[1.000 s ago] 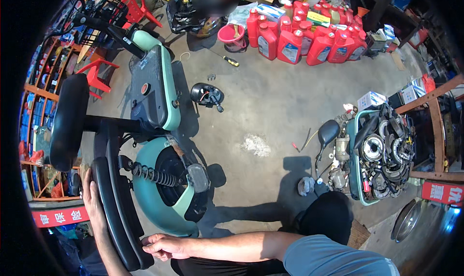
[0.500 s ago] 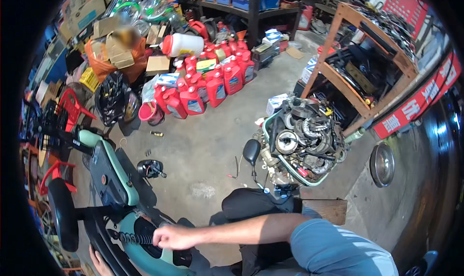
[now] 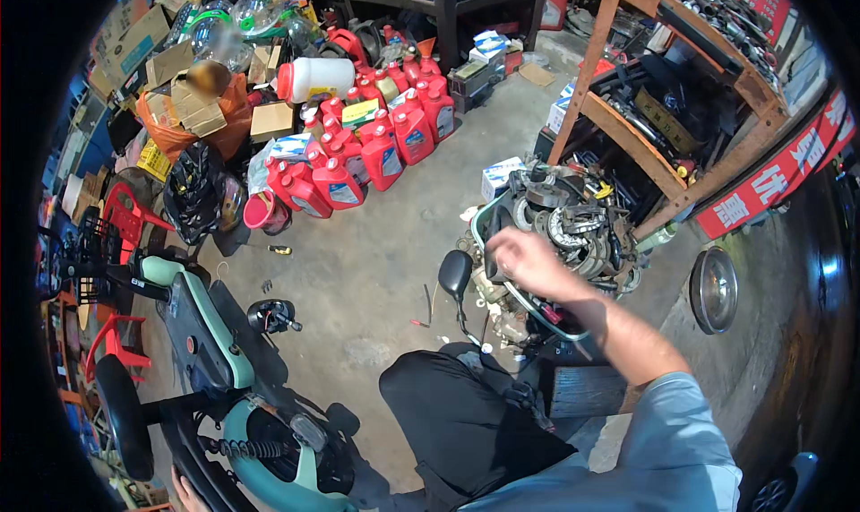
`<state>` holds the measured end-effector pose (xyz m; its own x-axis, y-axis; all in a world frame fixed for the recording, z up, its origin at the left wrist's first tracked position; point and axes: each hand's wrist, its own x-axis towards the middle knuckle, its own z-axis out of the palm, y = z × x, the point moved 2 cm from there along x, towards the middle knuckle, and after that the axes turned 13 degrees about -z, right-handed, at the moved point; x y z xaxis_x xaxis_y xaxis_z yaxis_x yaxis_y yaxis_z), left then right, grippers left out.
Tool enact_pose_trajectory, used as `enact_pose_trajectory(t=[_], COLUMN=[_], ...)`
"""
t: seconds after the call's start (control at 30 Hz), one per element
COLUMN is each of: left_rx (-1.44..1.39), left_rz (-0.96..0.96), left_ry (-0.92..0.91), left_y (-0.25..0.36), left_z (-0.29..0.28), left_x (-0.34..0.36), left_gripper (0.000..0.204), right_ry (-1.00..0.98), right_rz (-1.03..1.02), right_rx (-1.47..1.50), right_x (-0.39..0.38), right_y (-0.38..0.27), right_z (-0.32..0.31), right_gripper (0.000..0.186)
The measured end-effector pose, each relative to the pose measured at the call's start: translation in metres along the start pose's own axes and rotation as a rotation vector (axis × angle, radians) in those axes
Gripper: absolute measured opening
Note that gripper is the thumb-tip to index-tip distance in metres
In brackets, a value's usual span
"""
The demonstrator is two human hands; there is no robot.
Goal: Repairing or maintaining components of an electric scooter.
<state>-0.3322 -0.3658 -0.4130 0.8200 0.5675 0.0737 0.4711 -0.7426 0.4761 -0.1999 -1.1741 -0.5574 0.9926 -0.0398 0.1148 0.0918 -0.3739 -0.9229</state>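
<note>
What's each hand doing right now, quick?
Left hand: mostly out of frame beside the green scooter; grip cannot be told.
Right hand: blurred, empty, over the bin of parts.

Light blue-grey short sleeve, black trousers, bare forearms.

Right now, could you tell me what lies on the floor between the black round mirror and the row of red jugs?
In the head view, mostly bare concrete between the black round mirror and the red jugs; only a thin dark tool lies near the mirror.
</note>
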Motion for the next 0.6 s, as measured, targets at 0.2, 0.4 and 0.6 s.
enact_pose_trajectory(t=[0.2, 0.4, 0.6], left_rx=[0.083, 0.132, 0.243], left_rz=[-0.009, -0.152, -0.376], left_ry=[0.038, 0.069, 0.087], left_y=[-0.064, -0.016, 0.057], left_z=[-0.023, -0.036, -0.010], left_x=[0.037, -0.029, -0.078], left_gripper=[0.049, 0.045, 0.054], right_ry=[0.164, -0.104, -0.215], right_rz=[-0.088, 0.176, 0.152], right_rx=[-1.053, -1.346, -1.002], right_x=[0.055, 0.111, 0.144], right_y=[0.112, 0.203, 0.381], right_z=[-0.177, -0.225, -0.310], right_gripper=[0.017, 0.027, 0.046])
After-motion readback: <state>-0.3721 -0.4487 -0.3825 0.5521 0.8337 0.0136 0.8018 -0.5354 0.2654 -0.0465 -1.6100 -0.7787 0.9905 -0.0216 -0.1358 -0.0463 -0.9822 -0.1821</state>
